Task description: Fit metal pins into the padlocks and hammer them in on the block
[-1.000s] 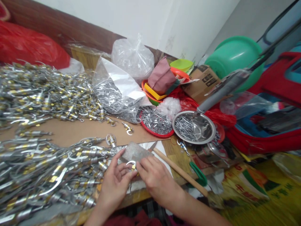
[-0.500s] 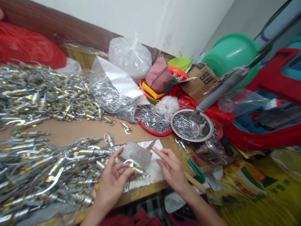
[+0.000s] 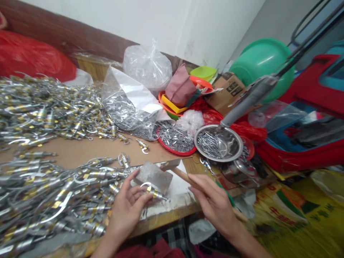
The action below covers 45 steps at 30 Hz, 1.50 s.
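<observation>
My left hand [image 3: 129, 204] is closed on a small silver-and-brass metal fitting with a curved hook [image 3: 154, 192], pinched between thumb and fingers. The fitting lies along the near side of a grey metal block [image 3: 153, 175], which rests on white paper [image 3: 177, 195]. Wrapped round the wooden handle of a hammer [image 3: 172, 165] is my right hand [image 3: 212, 197]. The hammer's head is by the block's far right corner; whether they touch I cannot tell. A loose pile of like hooked fittings [image 3: 59, 186] lies just left of my left hand.
Behind is a larger heap of fittings [image 3: 53, 107]. A plastic bag of metal parts [image 3: 123, 111], a red tray of small parts [image 3: 177, 138] and a steel bowl of pins [image 3: 217, 143] stand beyond the block. A grey tool arm [image 3: 249, 96] slants over the bowl.
My right hand has moved right and slid back along the handle, and the hammer head has turned more sideways. My left hand and its fitting are nearly unmoved.
</observation>
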### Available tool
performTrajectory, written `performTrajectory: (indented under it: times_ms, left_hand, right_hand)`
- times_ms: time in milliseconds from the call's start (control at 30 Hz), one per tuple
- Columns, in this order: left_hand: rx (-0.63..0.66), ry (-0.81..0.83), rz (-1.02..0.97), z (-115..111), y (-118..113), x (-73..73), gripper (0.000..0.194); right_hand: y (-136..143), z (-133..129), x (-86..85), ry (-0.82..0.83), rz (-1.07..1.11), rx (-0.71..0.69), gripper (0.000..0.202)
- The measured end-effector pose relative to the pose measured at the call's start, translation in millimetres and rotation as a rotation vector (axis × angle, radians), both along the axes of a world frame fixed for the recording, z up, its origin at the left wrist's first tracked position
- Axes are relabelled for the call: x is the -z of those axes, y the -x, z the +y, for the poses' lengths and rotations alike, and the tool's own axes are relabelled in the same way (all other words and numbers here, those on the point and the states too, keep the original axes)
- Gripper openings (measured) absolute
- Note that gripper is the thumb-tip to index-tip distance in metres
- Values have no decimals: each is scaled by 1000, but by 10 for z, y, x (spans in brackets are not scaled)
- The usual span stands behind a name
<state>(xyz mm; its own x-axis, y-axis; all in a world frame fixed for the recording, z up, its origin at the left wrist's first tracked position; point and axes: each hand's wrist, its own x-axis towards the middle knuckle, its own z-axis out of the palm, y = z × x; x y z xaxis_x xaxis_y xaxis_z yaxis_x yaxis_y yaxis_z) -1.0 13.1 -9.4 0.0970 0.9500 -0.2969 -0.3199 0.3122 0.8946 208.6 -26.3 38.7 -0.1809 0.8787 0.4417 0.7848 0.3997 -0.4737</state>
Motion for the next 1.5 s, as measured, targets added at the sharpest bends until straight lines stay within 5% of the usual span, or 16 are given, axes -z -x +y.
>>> performTrajectory:
  times_ms: [100, 233, 467, 667, 767, 1000, 1133, 1233, 1333, 1500]
  left_hand:
    - [-4, -7, 7, -4, 7, 4, 81]
    - [-10, -3, 0, -1, 4, 0, 81]
    - [-13, 1, 24, 13, -8, -21, 82]
    - [-3, 1, 11, 2, 7, -26, 81]
    - [-6, 19, -7, 6, -6, -36, 81]
    - [3, 22, -21, 2, -4, -33, 79]
    - [11, 19, -32, -6, 3, -42, 77]
    - [-7, 27, -22, 0, -2, -35, 78]
    - [-6, 25, -26, 5, -3, -15, 78]
    - [-4, 12, -21, 0, 2, -28, 76]
  right_hand:
    - [68, -63, -67, -108, -41, -84, 52]
    - [83, -110, 21, 89, -243, -109, 51]
    - [89, -81, 14, -129, 139, -9, 49]
    - [-109, 270, 296, 431, 290, 247, 40]
    - [-202, 423, 490, 554, 258, 242, 40]
    - [301, 553, 335, 197, 118, 112, 34]
    - [644, 715, 269, 251, 99, 27, 45]
    - [628, 840, 291, 285, 118, 74, 17]
    - [529, 831, 256, 181, 105, 76, 11]
    - [567, 536, 138, 3, -75, -191, 21]
